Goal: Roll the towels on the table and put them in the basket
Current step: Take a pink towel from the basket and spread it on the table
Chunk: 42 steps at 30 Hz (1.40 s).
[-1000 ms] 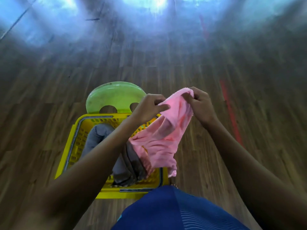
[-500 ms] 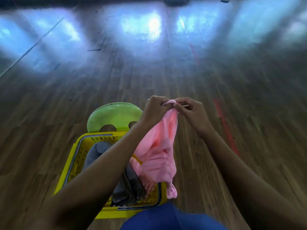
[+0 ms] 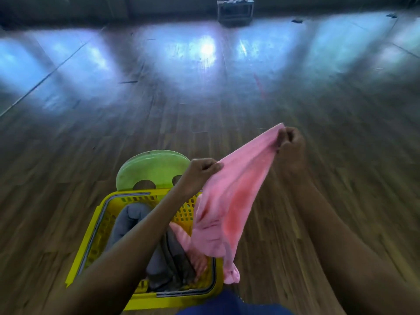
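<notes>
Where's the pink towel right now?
In the head view, the pink towel hangs midair right of centre, pinched between the left hand and right hand, its tail drooping past the right rim of the yellow basket.

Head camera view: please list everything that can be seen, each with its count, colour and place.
pink towel: one, pink, stretched between both hands, lower end hanging by the basket's near right corner
basket: one, yellow, under the left arm
grey towels: number unclear, grey, inside the basket
stool: one, green, just beyond the basket
box: one, dark, far end, blurred
floor: brown wood, all around
blue clothing: one patch, bottom edge
left hand: pinches the towel's upper edge
right hand: pinches the towel's top corner, higher up
</notes>
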Motion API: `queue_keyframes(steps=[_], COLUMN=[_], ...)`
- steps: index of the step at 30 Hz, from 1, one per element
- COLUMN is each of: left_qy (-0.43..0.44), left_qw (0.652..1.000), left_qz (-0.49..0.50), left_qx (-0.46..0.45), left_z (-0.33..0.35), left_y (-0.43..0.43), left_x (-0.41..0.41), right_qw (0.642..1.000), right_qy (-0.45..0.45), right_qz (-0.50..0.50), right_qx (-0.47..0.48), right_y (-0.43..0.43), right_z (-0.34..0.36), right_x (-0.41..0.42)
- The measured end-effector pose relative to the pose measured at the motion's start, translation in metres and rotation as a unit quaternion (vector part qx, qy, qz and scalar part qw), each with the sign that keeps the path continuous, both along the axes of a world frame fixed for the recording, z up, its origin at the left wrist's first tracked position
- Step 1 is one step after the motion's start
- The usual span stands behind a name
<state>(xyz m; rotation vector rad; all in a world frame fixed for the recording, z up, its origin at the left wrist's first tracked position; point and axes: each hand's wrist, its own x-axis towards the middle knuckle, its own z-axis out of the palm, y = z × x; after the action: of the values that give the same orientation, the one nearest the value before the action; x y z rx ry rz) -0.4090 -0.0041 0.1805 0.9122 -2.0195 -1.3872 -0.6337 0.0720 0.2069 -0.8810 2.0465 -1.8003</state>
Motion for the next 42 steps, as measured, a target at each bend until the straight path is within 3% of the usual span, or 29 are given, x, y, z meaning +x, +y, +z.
queue_keyframes(steps=[3, 6, 8, 11, 21, 31, 33, 38, 42], left_qy=[-0.012, -0.024, -0.027, -0.038, -0.053, -0.059, -0.06, -0.042, -0.044], left_qw=[1.0, 0.998, 0.997, 0.994, 0.993, 0.998, 0.998, 0.997, 0.997], left_qz=[0.025, 0.042, 0.035, 0.032, -0.001, -0.025, -0.007, -0.045, -0.028], left_qx=[0.002, -0.036, -0.067, -0.093, -0.101, -0.009, -0.014, -0.055, -0.065], left_z=[-0.014, -0.005, 0.004, 0.007, 0.008, -0.009, -0.01, -0.003, -0.01], left_y=[0.001, -0.001, 0.0, 0.0, -0.003, -0.011, -0.013, -0.001, -0.007], left_x=[0.015, -0.002, -0.018, -0.029, -0.03, 0.012, 0.015, -0.025, -0.027], right_qw=[0.999, 0.987, 0.959, 0.933, 0.935, 0.977, 0.976, 0.933, 0.957], right_qy=[0.008, 0.027, 0.056, 0.064, 0.036, 0.11, 0.102, 0.069, 0.075], right_qz=[-0.003, 0.132, 0.243, 0.313, 0.342, 0.134, 0.155, 0.318, 0.261], right_qx=[0.036, 0.086, 0.132, 0.165, 0.089, 0.121, 0.113, 0.154, 0.105], right_y=[0.001, 0.002, 0.006, 0.007, 0.017, 0.018, 0.021, 0.015, 0.019], right_z=[0.004, -0.003, -0.01, -0.022, -0.031, -0.021, -0.022, -0.034, -0.033], right_x=[-0.019, 0.009, 0.033, 0.043, 0.038, -0.017, -0.017, 0.023, 0.012])
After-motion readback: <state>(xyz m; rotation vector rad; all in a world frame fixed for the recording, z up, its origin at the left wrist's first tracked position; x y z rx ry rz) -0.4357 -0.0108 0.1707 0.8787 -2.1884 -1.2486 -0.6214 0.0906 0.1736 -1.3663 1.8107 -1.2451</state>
